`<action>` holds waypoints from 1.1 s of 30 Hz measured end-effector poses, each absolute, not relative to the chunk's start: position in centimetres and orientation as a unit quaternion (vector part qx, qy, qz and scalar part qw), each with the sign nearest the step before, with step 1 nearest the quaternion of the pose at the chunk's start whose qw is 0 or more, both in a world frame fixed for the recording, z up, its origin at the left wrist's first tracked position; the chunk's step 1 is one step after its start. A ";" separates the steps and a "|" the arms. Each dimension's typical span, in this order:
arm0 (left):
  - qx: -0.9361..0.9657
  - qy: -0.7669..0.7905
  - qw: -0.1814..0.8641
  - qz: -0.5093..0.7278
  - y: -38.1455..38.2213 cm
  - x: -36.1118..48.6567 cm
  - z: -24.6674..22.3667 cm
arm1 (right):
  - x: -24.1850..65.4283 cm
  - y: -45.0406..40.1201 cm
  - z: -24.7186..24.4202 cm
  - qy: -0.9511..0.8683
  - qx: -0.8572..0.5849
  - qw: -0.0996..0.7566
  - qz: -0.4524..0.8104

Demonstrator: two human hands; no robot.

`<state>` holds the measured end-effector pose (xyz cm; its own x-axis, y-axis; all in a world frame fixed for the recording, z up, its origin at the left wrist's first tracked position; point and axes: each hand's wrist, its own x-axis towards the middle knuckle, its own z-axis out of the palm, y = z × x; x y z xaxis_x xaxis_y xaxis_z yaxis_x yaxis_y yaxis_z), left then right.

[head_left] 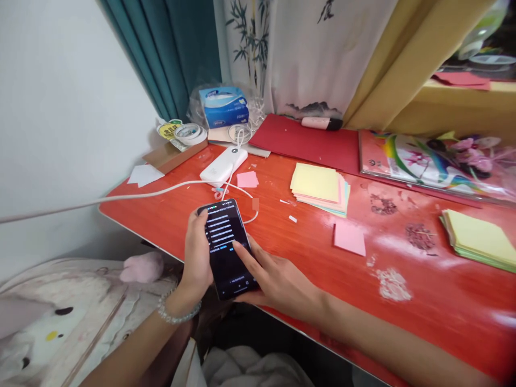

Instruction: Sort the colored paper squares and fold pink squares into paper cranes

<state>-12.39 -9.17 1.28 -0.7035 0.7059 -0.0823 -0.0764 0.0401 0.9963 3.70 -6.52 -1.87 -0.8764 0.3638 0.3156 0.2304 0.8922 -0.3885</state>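
Note:
A dark-screened phone (pixel 223 269) with lines of pale text is held tilted over the front edge of the red table. My left hand (pixel 197 258), with a beaded bracelet at its wrist, grips the phone's left side, thumb along the upper edge of the screen. My right hand (pixel 274 274) is at the phone's right side, its index fingertip on or just over the screen and the thumb by the lower edge. A white cable runs from behind the phone's top towards a white power bank (pixel 223 165).
Behind stand a blue tissue pack (pixel 226 107) and tape rolls (pixel 189 133). Yellow-topped sticky notes (pixel 316 183), a pink pad (pixel 349 238) and green-edged notes (pixel 479 239) lie to the right. A white cable (pixel 153 192) crosses the left side.

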 end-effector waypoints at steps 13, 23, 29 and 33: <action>0.312 0.518 0.515 0.607 -3.4 -3.2 2.4 | 11.8 -5.1 -0.5 -0.654 -0.226 0.258 0.674; 0.325 0.478 0.612 0.539 -1.1 -3.0 1.9 | 11.9 -3.1 0.9 -0.323 -0.230 0.291 0.871; 0.314 0.465 0.637 0.529 -0.8 -3.4 1.6 | 11.5 -3.0 0.7 -0.264 -0.256 0.297 0.881; 0.288 0.450 0.651 0.539 -0.8 -3.5 1.4 | 11.2 -2.9 0.3 -0.236 -0.278 0.313 0.877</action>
